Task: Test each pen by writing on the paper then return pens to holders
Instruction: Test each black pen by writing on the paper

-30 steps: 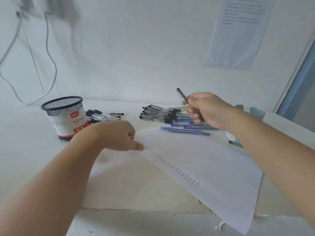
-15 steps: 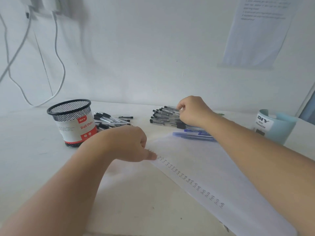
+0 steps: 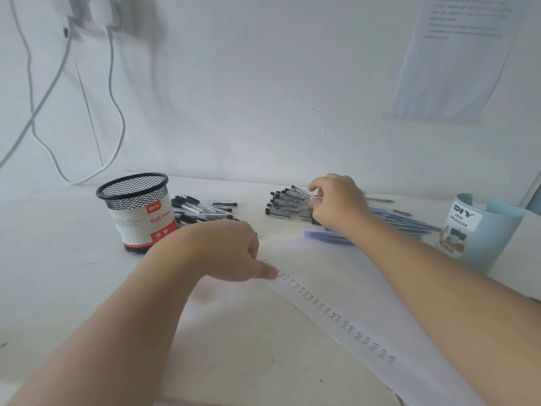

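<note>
A white paper sheet (image 3: 366, 288) with a row of small pen marks lies on the desk. My left hand (image 3: 222, 250) rests on the sheet's left edge, fingers curled, thumb pressing the paper down. My right hand (image 3: 339, 203) is on a pile of clear pens with black caps (image 3: 281, 203), and its thumb and fingers pinch one pen (image 3: 301, 192) at the top of the pile. More black pens (image 3: 199, 209) lie beside a black mesh holder (image 3: 137, 209). Blue pens (image 3: 404, 222) lie behind my right forearm. A light blue desk organizer (image 3: 483, 235) stands at the right.
White cables (image 3: 114, 112) hang down the wall at the left, and a printed sheet (image 3: 456, 60) is stuck on the wall at the upper right. A green pen (image 3: 377, 199) lies near the wall. The desk's front edge runs along the bottom.
My right hand, which held a pen up over the pile a second ago, has come down onto the black pens. The left hand stays on the paper's edge. The view has shifted.
</note>
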Motion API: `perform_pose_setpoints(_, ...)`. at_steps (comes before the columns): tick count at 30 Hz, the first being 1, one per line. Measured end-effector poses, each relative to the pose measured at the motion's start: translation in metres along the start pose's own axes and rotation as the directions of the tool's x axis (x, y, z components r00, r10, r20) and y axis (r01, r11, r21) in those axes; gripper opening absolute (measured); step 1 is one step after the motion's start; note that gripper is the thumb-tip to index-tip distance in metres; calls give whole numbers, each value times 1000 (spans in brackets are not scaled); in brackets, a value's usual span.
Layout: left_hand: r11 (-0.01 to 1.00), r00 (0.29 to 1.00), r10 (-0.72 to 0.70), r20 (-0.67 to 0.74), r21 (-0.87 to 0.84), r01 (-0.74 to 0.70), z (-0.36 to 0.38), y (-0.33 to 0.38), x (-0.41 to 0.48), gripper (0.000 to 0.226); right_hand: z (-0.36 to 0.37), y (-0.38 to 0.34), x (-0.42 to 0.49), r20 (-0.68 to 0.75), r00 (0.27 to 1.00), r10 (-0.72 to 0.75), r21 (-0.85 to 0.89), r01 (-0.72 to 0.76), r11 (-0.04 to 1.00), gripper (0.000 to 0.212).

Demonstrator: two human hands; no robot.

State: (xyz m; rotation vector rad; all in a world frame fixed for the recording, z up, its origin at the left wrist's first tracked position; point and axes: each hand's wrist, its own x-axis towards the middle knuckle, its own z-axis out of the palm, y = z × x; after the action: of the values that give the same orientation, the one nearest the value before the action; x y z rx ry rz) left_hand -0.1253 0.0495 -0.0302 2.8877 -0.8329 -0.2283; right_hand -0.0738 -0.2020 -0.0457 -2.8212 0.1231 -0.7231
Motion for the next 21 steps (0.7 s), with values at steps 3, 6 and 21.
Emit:
perform_pose_setpoints(3, 1000, 1000, -6, -3, -10, 6, 0, 0, 0, 50, -8, -12, 0, -110, 987, -114, -86, 105, 991, 22)
perform_pose_setpoints(6, 1000, 1000, -6, -7, -12, 5, 0, -1, 0, 51, -13, -42, -4, 10, 970, -242, -89, 242, 966, 12)
perform_pose_setpoints(21, 1000, 1000, 16, 11, 20, -16, 0, 0, 4, 46, -9, -84, -18, 400, 897, -189, 292, 70, 954, 3)
